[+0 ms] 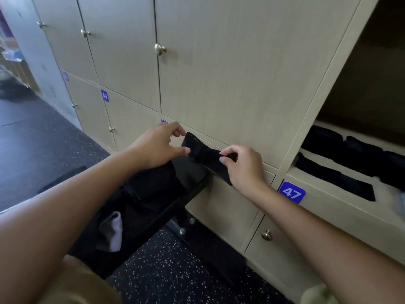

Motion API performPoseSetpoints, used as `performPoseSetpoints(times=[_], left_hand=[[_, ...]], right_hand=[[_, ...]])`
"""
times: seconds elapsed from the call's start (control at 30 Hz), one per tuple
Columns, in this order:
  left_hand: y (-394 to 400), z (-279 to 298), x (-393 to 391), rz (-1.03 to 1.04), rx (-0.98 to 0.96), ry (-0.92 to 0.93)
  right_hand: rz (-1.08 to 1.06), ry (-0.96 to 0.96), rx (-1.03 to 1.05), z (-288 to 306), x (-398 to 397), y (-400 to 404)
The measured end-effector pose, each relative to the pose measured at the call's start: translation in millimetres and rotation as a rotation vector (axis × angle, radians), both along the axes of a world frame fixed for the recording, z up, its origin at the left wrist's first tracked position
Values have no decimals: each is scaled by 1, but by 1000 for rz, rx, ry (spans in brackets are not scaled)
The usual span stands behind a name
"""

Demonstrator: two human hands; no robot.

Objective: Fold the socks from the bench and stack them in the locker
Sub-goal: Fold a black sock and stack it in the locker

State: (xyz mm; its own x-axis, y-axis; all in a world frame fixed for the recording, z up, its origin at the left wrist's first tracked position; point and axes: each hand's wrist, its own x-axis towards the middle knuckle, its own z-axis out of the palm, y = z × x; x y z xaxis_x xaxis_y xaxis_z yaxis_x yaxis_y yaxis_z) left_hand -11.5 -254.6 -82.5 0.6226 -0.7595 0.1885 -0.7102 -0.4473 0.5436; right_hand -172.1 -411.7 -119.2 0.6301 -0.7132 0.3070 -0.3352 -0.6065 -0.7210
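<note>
Above the bench (153, 207), in front of the shut locker doors, a black sock (205, 153) is held in the air between both hands. Long axis runs from upper left to lower right; ribbed cuff end at upper left, other end hangs down past the right wrist. Left hand (157, 145): thumb and fingertips pinch the cuff edge, other fingers loosely curled. Right hand (243, 165): thumb and forefinger pinch the sock at mid-length, remaining fingers curled under.

Open locker (324, 88), far right: dark folded socks (341, 150) lie flat in rows on its pale shelf, touching or just beside one another. Exact count cannot be told.

Bench: black padded top, dark garments heaped on it, one grey sock (111, 231) among them. Locker fronts: pale wood-grain, round brass knobs (159, 49), blue number plate "47" (292, 192). Floor (166, 270): black, white-speckled.
</note>
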Motion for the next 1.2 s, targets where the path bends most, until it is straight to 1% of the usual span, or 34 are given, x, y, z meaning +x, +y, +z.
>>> performPoseSetpoints(times=[0.1,0.23,0.3,0.43,0.53,0.67,0.77,0.87,0.97,1.07,1.2], left_hand=[[-5,7,-18,-98,-31,-41],[-12,17,-44,-199,-46,-35],[-16,20,-55,-239,-65,54],[-24,19,-76,-319,-214,298],[-30,19,-93,-358,-280,435],[-36,19,-110,-381,-309,552],[-38,20,-118,-424,-267,573],[-40,19,-123,-406,-221,591],[-39,17,-122,-389,-171,590],[-37,20,-120,-369,-202,680],[-34,28,-120,-329,-277,711]], right_hand=[[61,-34,4,17,-23,-4],[132,-91,87,35,-56,-6],[163,-122,141,43,-72,-8],[178,-150,245,53,-98,-16],[160,-194,354,56,-114,-22],[170,-280,557,61,-132,-26],[179,-265,599,63,-142,-29],[143,-245,538,62,-149,-33],[100,-240,357,66,-157,-36],[71,-258,172,71,-164,-36],[18,-348,77,80,-172,-31]])
